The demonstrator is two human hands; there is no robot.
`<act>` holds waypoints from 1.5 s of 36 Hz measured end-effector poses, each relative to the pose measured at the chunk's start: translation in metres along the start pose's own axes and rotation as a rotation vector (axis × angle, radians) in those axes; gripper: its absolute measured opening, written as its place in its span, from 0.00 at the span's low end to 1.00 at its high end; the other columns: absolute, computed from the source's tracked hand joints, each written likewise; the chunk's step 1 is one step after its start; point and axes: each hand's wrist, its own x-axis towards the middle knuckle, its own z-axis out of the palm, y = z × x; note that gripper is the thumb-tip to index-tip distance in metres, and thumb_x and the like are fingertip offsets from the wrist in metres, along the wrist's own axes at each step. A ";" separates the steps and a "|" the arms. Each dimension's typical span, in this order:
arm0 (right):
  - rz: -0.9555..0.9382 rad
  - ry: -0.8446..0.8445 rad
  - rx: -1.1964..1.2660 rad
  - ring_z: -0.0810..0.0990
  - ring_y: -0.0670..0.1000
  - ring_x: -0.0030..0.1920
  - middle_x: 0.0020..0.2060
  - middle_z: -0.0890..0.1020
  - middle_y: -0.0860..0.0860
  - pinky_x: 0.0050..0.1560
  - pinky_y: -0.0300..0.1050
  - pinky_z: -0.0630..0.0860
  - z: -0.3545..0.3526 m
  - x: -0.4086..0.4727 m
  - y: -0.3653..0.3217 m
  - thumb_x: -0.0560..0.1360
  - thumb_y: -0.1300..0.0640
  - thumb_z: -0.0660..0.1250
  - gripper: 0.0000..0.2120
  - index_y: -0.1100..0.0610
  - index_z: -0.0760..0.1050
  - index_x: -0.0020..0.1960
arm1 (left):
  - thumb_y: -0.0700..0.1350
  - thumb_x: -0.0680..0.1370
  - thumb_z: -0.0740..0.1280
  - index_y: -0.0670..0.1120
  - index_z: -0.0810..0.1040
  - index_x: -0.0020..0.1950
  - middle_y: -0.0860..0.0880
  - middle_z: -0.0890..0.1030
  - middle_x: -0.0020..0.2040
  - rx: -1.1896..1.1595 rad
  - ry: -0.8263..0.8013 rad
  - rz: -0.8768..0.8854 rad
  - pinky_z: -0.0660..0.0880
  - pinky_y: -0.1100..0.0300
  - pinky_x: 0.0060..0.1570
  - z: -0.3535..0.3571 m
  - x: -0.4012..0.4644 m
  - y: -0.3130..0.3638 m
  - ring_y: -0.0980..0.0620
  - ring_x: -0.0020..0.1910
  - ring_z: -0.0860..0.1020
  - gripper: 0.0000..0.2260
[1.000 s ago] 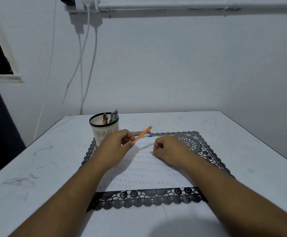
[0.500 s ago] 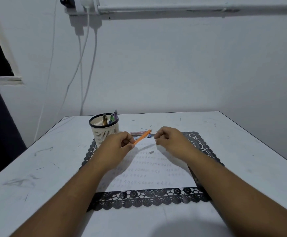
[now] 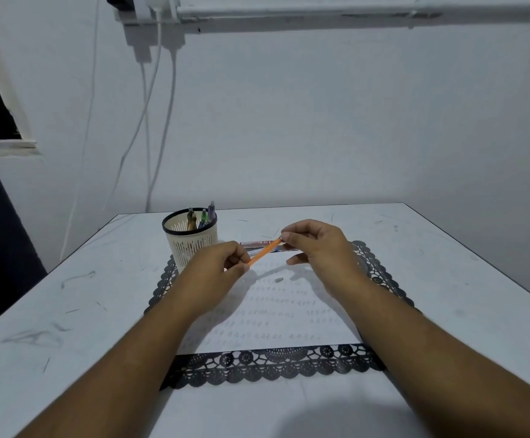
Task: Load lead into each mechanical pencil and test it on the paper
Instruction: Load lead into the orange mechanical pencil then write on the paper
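Left fingers [image 3: 235, 262]: curled round the lower end of the orange mechanical pencil [image 3: 263, 251], which is gripped between thumb and fingertips near the middle of the frame.
Right fingers [image 3: 289, 237]: thumb and forefinger are pinched at the upper end of the same pencil; whether a lead is held there cannot be told, being too small to see. The other fingers are loosely curled below.
Left hand [image 3: 216, 267]: held above the paper, just left of centre, with the forearm running to the lower left corner.
Right hand [image 3: 317, 248]: raised just right of centre, with the forearm running to the lower right corner.
Pencil: held off the paper, tilted from lower left up to upper right, between the two hands.
Small grey piece [image 3: 278, 280]: laid on the paper, below the pencil and apart from both hands.
Paper [image 3: 273, 324]: a white sheet with rows of faint marks, spread on the black lace mat [image 3: 276, 365].
Lead case [image 3: 257, 244]: a flat reddish pack seen behind the pencil, partly hidden.
Cup [image 3: 191, 243]: a cream perforated holder with a dark rim, placed at the mat's upper left corner; several pencils [image 3: 205, 214] are stood in it.
Table [image 3: 68, 311]: white, scuffed with grey marks.
Cables [image 3: 162, 121]: hung down the wall in the upper left of the frame.
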 end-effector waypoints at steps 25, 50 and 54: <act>0.014 -0.031 -0.115 0.86 0.50 0.48 0.45 0.89 0.54 0.45 0.45 0.79 -0.006 0.000 0.001 0.78 0.63 0.74 0.05 0.57 0.87 0.50 | 0.42 0.81 0.71 0.52 0.83 0.48 0.56 0.83 0.42 0.004 0.020 0.002 0.69 0.76 0.39 -0.002 -0.001 -0.001 0.66 0.41 0.77 0.06; 0.118 -0.255 -0.750 0.75 0.49 0.30 0.34 0.80 0.47 0.30 0.44 0.70 -0.004 0.002 0.037 0.78 0.58 0.73 0.05 0.52 0.83 0.43 | 0.43 0.80 0.71 0.53 0.83 0.48 0.55 0.84 0.44 0.009 0.039 -0.047 0.69 0.74 0.36 -0.003 0.002 -0.009 0.57 0.44 0.79 0.04; 0.095 -0.240 -0.764 0.77 0.49 0.34 0.35 0.82 0.47 0.33 0.44 0.72 -0.005 0.000 0.034 0.79 0.59 0.71 0.06 0.52 0.82 0.43 | 0.43 0.80 0.71 0.54 0.82 0.46 0.54 0.84 0.43 0.026 0.026 -0.053 0.70 0.74 0.36 -0.003 -0.001 -0.011 0.54 0.44 0.80 0.06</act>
